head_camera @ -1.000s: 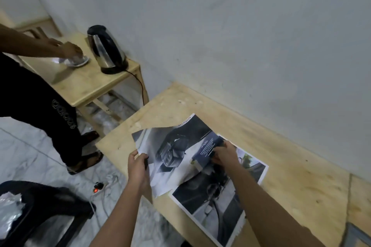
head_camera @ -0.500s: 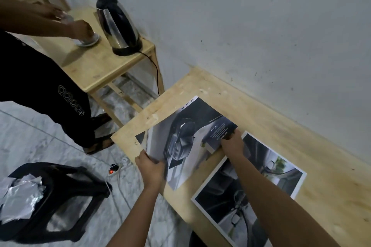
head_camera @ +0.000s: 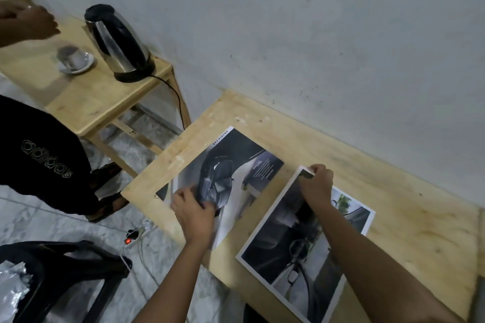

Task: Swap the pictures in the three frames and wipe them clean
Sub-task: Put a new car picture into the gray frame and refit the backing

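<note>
table: a pale plywood table point(head_camera: 328, 144) set against a grey plaster wall point(head_camera: 288, 21), its top bare wood with small pale marks near the far corner.
left print: a large glossy print of a dark car with a white border and the words "double cab" on its edge point(head_camera: 236, 162) lies flat near the table's left corner, with the edge of another sheet showing under its near left corner.
left hand: the left hand point(head_camera: 193, 214) rests on the near left part of that print, grip closed on the paper there, fingers curled over the dark car.
right print: a second glossy white-bordered print showing a dim car interior point(head_camera: 291, 241) lies just right of the first, its near corner past the table's front edge; whether the two sheets touch i cannot tell.
right hand: the right hand point(head_camera: 316, 182) has its grip pinched on the far top corner of this print, that corner raised a little off the table.
side table: a smaller light wooden side table point(head_camera: 86, 102) stands to the left, carrying a steel electric kettle with a black lid and base point(head_camera: 118, 42) and a white cup on a saucer point(head_camera: 74, 59), blurred.
other person: someone in black clothing point(head_camera: 34, 149) stands by the side table, a hand point(head_camera: 29, 22) over it.
floor: a black plastic stool point(head_camera: 63, 267) with crumpled foil point(head_camera: 11, 288) on a marbled tile floor.
</note>
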Tool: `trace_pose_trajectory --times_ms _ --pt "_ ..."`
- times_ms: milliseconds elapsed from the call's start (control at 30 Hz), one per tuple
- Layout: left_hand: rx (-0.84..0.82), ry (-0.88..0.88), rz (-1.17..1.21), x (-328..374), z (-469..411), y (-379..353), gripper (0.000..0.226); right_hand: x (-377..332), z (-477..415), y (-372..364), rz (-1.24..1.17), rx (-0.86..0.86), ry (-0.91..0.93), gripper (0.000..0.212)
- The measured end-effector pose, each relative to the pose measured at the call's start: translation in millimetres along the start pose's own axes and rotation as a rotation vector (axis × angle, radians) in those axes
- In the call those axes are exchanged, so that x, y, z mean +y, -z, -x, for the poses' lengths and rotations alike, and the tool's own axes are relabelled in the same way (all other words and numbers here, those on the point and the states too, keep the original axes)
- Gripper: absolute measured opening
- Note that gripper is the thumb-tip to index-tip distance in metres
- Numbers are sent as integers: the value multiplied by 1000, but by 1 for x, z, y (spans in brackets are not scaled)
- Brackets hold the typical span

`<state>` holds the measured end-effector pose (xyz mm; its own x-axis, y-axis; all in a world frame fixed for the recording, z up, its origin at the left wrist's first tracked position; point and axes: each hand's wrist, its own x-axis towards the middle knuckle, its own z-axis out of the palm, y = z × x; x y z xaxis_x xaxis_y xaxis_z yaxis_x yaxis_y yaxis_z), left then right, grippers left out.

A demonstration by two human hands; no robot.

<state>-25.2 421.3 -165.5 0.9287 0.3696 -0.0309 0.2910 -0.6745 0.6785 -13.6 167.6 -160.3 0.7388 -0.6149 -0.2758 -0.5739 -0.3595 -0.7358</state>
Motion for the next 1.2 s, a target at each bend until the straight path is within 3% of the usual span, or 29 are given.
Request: trace_pose_trajectory --times_ms 167,333,500,733,833,1000,1200 --pt "-315 -154 146 50 19 -33 22 41 0 65 7 125 -158 31" --pt "-619 -247 18 74 46 -73 33 93 24 109 84 92 -340 32" --pt "-677 -179 1 82 56 -92 31 114 42 107 59 23 -438 15" --pt "-726 -161 -38 84 59 -98 31 123 56 109 -64 6 -479 18" --pt "-718 -175 -27 85 59 -97 34 124 60 112 -87 13 -451 13" --pt "-701 -190 14 84 61 -91 24 125 64 113 -155 79 -397 32" --pt "-688 -164 66 90 59 -85 12 120 63 113 -169 92 -329 17"
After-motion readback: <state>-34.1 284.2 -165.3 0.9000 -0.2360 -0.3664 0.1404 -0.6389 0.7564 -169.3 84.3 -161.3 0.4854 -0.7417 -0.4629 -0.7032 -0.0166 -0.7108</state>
